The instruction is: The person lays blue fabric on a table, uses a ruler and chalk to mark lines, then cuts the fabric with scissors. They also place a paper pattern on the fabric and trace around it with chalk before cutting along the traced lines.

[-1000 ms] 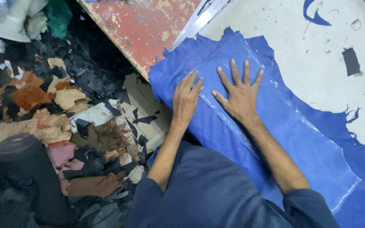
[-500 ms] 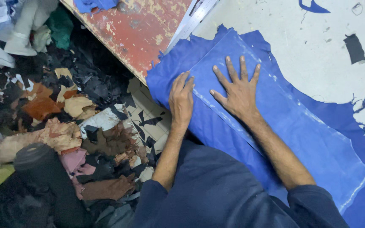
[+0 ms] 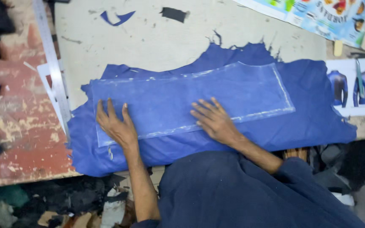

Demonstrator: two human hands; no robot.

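Across the middle of the frame, on the pale counter point(image 3: 170, 38), lies a ragged-edged blue leather hide point(image 3: 313, 118). A clear long pattern point(image 3: 199, 97) covers it, pressed by left hand point(image 3: 115, 126) and right hand point(image 3: 214, 120), fingers spread flat.

Matt blue leather hide point(image 3: 309, 122), clear plastic template point(image 3: 170, 99)

A long, clear plastic pattern point(image 3: 216, 95) is laid flat upon a ragged-edged blue leather hide point(image 3: 309, 118), which is spread across a worn white table point(image 3: 157, 42) and overhangs its near edge.
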